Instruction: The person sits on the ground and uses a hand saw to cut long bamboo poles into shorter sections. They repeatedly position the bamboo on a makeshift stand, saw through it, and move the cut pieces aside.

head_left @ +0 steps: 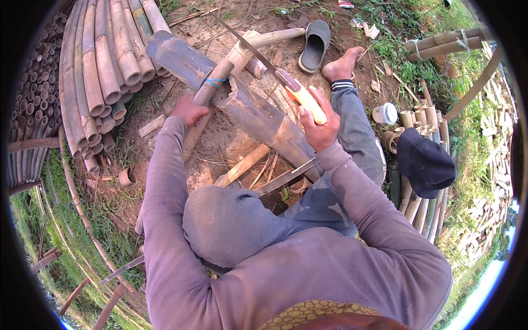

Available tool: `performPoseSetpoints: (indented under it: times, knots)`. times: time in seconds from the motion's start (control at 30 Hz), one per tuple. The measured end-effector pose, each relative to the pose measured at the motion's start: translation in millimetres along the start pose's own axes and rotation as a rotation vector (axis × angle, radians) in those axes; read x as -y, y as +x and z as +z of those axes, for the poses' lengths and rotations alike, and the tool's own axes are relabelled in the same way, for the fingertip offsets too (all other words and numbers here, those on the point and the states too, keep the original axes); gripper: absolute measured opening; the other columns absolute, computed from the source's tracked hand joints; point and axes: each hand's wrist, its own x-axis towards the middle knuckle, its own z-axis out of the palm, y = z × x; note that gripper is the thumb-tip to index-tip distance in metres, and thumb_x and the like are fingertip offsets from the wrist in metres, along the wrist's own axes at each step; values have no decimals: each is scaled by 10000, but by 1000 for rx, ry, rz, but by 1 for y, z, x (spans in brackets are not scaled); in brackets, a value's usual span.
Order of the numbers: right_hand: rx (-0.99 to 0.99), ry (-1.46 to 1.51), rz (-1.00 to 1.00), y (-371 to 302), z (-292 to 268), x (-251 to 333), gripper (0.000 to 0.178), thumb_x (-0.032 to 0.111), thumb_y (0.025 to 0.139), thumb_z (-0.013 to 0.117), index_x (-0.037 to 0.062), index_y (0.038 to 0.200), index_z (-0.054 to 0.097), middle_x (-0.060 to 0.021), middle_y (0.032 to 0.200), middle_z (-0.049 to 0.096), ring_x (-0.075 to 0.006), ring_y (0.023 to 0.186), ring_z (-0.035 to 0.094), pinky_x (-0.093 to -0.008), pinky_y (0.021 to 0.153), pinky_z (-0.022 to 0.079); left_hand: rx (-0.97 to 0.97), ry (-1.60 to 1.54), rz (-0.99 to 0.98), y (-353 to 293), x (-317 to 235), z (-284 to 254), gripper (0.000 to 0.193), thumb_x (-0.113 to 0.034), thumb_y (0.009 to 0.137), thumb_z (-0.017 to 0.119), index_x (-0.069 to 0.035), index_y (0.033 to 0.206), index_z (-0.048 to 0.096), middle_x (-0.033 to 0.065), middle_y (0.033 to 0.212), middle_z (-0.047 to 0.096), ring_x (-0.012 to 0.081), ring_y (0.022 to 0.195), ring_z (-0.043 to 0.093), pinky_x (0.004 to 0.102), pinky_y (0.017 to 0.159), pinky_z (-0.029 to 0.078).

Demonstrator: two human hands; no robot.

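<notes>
My right hand is closed round the orange and cream handle of a long-bladed saw. Its narrow blade slants up to the left, across a pale bamboo pole. From the picture I cannot tell whether the blade touches the pole. My left hand grips the lower end of this pole, just below a blue tie. Under the pole lies a wide, dark split bamboo trough with a jagged notch, running down toward my legs. A lighter bamboo branch reaches right from the pole's upper end.
Stacked bamboo poles fill the upper left. A second long blade lies by my knee. At the right are a dark cap on bundled bamboo, a white-lidded cup and a grey clog near my bare foot.
</notes>
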Motion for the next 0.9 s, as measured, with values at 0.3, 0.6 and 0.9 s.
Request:
performPoseSetpoints:
  times: [0.3,0.6,0.9]
  knots:
    - [-23,263,100,-25,-34,-1,398,158,1015,665,-79,1331,618,-148,1072,736,-187,853,722,-311,765,593,39,-45,-3,2,0,-1,254,-123,747,734,58,917,680,94,688,667,180,542,641,356,511,506]
    - [25,-571,-163,30,-1,-120,587,339,871,825,41,1347,654,-134,1114,693,-318,954,690,-429,856,548,-4,-122,-42,0,-11,4,207,-79,729,731,45,880,659,86,659,634,173,508,610,351,480,477]
    - [419,-200,755,92,117,-101,775,459,884,803,20,1435,481,-278,1308,653,-445,1211,657,-503,1028,523,35,-149,-78,7,11,5,180,-71,727,724,23,861,650,75,657,628,170,505,604,347,481,475]
